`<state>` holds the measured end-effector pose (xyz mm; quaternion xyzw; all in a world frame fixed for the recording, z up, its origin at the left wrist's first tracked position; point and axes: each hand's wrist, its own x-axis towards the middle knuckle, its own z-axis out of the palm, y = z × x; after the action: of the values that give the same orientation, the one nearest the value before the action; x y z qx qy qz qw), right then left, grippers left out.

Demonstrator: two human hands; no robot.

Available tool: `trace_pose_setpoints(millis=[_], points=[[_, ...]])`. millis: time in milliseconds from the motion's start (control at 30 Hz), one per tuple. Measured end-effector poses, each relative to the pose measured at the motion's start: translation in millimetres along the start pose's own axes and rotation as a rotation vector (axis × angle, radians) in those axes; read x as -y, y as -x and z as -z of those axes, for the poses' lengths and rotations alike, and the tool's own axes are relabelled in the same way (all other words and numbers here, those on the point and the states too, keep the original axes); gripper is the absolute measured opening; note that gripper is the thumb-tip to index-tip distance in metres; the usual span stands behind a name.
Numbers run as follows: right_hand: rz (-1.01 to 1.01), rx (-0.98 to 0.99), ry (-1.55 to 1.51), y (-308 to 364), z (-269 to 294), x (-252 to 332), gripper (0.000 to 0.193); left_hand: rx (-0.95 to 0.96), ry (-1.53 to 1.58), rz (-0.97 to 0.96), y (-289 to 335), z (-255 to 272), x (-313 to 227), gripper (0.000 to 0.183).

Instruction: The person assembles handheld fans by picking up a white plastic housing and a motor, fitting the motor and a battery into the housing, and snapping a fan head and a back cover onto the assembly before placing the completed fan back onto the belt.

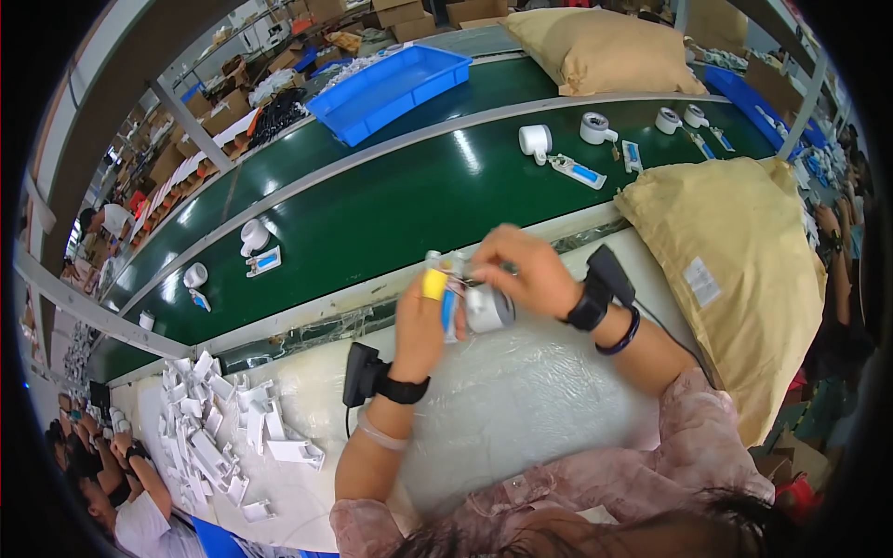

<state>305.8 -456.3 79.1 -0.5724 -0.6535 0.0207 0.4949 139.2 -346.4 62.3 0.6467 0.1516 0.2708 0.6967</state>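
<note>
My left hand (420, 316), a yellow band round one finger, is closed on a white holder with a blue cylindrical cell (449, 309) in it. Beside that holder hangs a white round housing (487, 310) with a dark end, close under my right hand. My right hand (530, 272) is bent into a pinch at the top of these parts. What lies between its fingertips is too small and blurred to name. Both wrists wear black straps with dark boxy devices. On the worktable (465, 409) at my left lies a heap of white plastic pieces (209, 432).
Beyond the table runs a green conveyor belt (372, 223) carrying several white housings (535, 141) with blue-celled holders (579, 172). A blue tray (395, 88) stands past it. Big tan sacks (735, 279) crowd the right and far side. Another person (139, 521) works at lower left.
</note>
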Motion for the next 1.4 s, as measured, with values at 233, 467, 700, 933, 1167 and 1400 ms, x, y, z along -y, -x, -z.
trace_pose_setpoints(millis=[233,467,700,933,1167,1400], points=[[-0.190,-0.253,0.813,-23.4,66.9,-116.3,0.038,-0.591,0.177,-0.190,-42.8,81.2,10.7,0.046],[-0.555,0.207,1.109,-23.8,74.1,-144.0,0.028,-0.572,-1.013,-0.263,-29.0,100.0,38.6,0.056],[-0.263,-0.034,1.150,-22.8,57.8,-150.0,0.034,-0.313,-0.863,-0.199,-20.5,58.3,50.6,0.035],[-0.373,0.223,1.233,-42.2,65.9,-161.9,0.025,-0.331,-0.869,-0.206,-14.6,58.0,52.4,0.029],[-0.571,-0.003,0.653,-49.4,71.0,-167.7,0.024,-0.247,-0.703,-0.148,-15.2,45.8,36.0,0.032],[-0.789,-0.108,-0.792,-37.2,49.9,-70.5,0.026,-0.087,-0.512,-0.243,-6.6,15.4,29.1,0.057]])
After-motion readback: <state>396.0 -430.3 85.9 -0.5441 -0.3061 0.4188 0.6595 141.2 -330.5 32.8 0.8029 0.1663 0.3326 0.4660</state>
